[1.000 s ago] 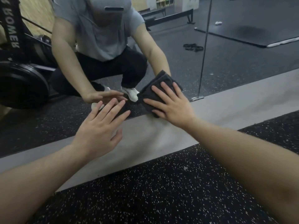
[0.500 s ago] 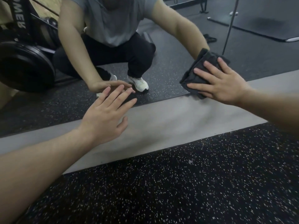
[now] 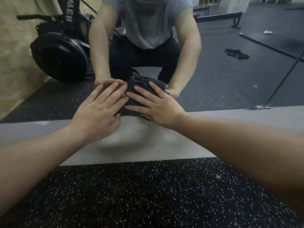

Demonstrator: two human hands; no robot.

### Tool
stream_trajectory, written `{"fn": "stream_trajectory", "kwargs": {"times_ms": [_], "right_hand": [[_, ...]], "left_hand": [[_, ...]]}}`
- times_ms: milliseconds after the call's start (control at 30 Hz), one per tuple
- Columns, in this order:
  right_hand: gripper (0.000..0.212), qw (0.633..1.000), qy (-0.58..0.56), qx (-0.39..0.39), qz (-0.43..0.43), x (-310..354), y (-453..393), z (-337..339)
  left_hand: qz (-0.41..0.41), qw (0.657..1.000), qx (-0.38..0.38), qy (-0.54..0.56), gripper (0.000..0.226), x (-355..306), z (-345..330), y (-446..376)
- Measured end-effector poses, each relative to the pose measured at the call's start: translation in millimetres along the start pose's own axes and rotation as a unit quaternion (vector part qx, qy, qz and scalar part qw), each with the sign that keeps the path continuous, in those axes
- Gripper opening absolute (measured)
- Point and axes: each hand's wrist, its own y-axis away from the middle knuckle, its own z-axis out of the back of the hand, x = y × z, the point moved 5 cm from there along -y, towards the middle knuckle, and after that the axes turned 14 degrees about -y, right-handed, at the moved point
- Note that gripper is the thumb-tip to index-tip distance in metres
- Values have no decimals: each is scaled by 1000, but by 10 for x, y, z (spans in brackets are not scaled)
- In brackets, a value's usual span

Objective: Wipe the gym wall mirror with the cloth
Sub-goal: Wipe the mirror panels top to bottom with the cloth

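Cloth: the dark folded cloth [image 3: 134,89] lies flat against the mirror [image 3: 230,71], low down near its bottom edge, under the right hand's fingers and just right of the left hand.
Right hand: the right hand [image 3: 158,104] presses the cloth to the glass with straight, spread fingers; nothing is curled round it.
Left hand: the left hand [image 3: 97,111] rests flat on the mirror, fingers straight and holding nothing, its fingertips touching the cloth's left edge.
Change: half a second ago the cloth and right hand were far off to the right and higher on the glass, well apart from the left hand; they have swept back leftward and now meet it. The left hand has stayed about where it was.
Below the hands: a pale grey strip [image 3: 148,145] runs under the mirror, then black speckled floor [image 3: 148,195] nearer the person.
Beyond the hands, in the reflection: a crouching person in a grey shirt, a black weight plate [image 3: 59,56] to the left of the left hand, and black straps [image 3: 236,54] on the floor to the right.
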Motion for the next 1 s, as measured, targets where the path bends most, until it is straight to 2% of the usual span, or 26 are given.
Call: {"fn": "stream_trajectory", "kwargs": {"times_ms": [100, 200, 300, 433, 533, 633, 800, 900, 1000], "right_hand": [[59, 1000, 6, -2, 1, 176, -279, -15], [56, 1000, -3, 15, 23, 92, -247, -18], [52, 998, -12, 25, 51, -160, 78, -2], [49, 999, -6, 13, 33, -515, 664, 126], [49, 999, 2, 30, 33, -558, 696, 169], [55, 998, 16, 38, 41, -370, 370, 150], [65, 995, 12, 39, 94, 233, -768, 115], [62, 995, 32, 38, 87, 481, -1124, 79], [55, 994, 30, 27, 97, 421, -1122, 90]], "left_hand": [[27, 999, 36, 3, 71, 240, -154, 282], [59, 997, 38, 18, 72, 282, -197, 335], [77, 997, 23, 17, 72, 246, -193, 302], [90, 996, 5, -3, 70, 294, -186, 278], [104, 994, -6, -10, 70, 457, -170, 312], [109, 994, -18, -19, 69, 683, -166, 370], [132, 990, -34, -19, 72, 1024, -219, 543], [135, 990, -23, -20, 72, 1084, -294, 634], [136, 991, -14, -9, 73, 1078, -330, 652]]}}
